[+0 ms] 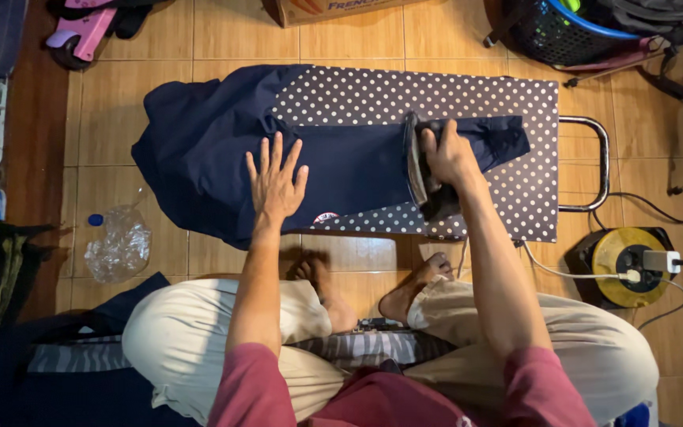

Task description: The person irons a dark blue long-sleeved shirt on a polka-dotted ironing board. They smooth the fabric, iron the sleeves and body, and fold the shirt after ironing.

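A low ironing board (515, 103) with a polka-dot cover stands on the tiled floor (223, 39), its long axis running left to right across the view. A dark blue garment (215, 134) lies along it: the bulk is bunched over the board's left end and spills onto the floor, while a flat stretch runs rightward and ends near the board's right end.

The right hand (446, 154) is clenched around the handle of an iron (419, 170), which sits on the garment toward the right of the board, standing across the board's width. The left hand (276, 180) lies flat on the cloth, fingers (278, 154) spread and released, pointing away from the body; it grasps nothing and only presses the fabric down.

The smooth panel of cloth lies between the two hands, so the iron is to the right of the left hand, well apart from it, with the garment's long axis joining them. The right hand is the one on the iron; the left is the nearer to the bunched part.

A crumpled plastic bottle (116, 241) lies on the floor left of the board, and a yellow cord reel (626, 265) sits to the right, a white cord running from it toward the board.
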